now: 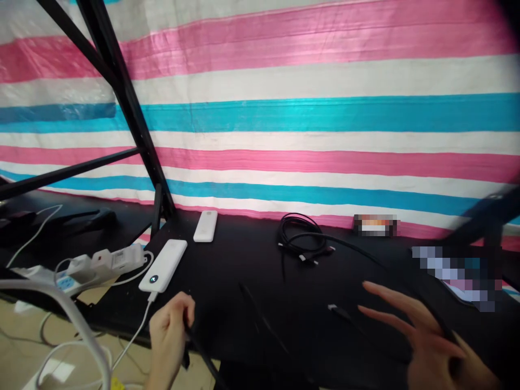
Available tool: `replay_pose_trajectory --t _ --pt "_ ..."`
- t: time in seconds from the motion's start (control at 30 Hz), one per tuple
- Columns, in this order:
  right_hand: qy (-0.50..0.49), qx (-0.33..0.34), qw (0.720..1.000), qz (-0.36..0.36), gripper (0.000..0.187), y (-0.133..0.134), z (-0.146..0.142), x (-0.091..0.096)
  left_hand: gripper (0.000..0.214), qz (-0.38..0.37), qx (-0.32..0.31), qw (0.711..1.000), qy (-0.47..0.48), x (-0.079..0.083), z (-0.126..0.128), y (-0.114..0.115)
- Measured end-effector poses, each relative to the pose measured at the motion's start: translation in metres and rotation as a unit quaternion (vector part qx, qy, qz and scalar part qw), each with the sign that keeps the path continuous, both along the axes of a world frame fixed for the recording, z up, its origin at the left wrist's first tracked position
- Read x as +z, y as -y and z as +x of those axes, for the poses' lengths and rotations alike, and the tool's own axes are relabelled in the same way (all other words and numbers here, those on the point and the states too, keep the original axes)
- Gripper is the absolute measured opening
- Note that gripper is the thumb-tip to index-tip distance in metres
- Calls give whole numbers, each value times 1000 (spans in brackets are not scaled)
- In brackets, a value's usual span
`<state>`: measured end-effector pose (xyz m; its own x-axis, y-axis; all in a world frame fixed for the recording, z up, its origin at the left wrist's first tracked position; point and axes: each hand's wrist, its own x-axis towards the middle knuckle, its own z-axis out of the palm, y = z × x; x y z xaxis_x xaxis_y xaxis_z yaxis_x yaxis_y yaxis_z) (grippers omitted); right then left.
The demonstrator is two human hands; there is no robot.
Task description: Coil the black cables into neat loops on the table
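Observation:
My left hand (171, 330) is closed in a fist around a black cable (205, 360), which runs down and right from it past the table's front edge. Over the right part of the table is my right hand (424, 338), two fingers stretched out to the left and the others curled. A dark strand of cable crosses this hand and seems to be held in it; part of the grip is in shadow. Left of those fingers lies a cable plug (333, 307). Farther back rests a coiled black cable (300, 233) with several plugs.
On the black table (227, 281) are a white power bank (164, 265) with a white cable plugged in and a smaller white power bank (205, 226). A power strip (109, 262) is at left. A black frame post (134, 119) stands before a striped sheet (304, 119).

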<state>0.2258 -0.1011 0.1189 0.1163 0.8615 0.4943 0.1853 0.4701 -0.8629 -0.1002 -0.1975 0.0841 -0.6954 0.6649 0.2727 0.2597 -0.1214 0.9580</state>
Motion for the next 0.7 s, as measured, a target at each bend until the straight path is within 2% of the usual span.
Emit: replay_pose_trajectory --t 0.1,0.2,0.27,0.37,0.5,0.6,0.7 --pt "49 32 998 -20 36 13 -15 18 56 -25 -74 997 8 9 10 -2" --pt "111 97 988 -46 39 19 -21 26 47 -70 -115 989 66 24 19 -9" --pt "126 142 980 -66 40 20 -23 27 39 -96 -118 983 99 36 28 -15" --pt "123 187 970 -97 37 24 -30 26 30 -85 -100 984 121 49 43 -24" --pt "99 232 959 -132 34 40 -43 36 27 -60 -91 987 116 47 64 -31" --pt "64 263 946 -176 34 53 -47 44 29 -58 -123 985 110 42 77 -32" --pt "63 273 934 -222 34 61 -44 45 31 -38 -151 983 99 43 87 -26"
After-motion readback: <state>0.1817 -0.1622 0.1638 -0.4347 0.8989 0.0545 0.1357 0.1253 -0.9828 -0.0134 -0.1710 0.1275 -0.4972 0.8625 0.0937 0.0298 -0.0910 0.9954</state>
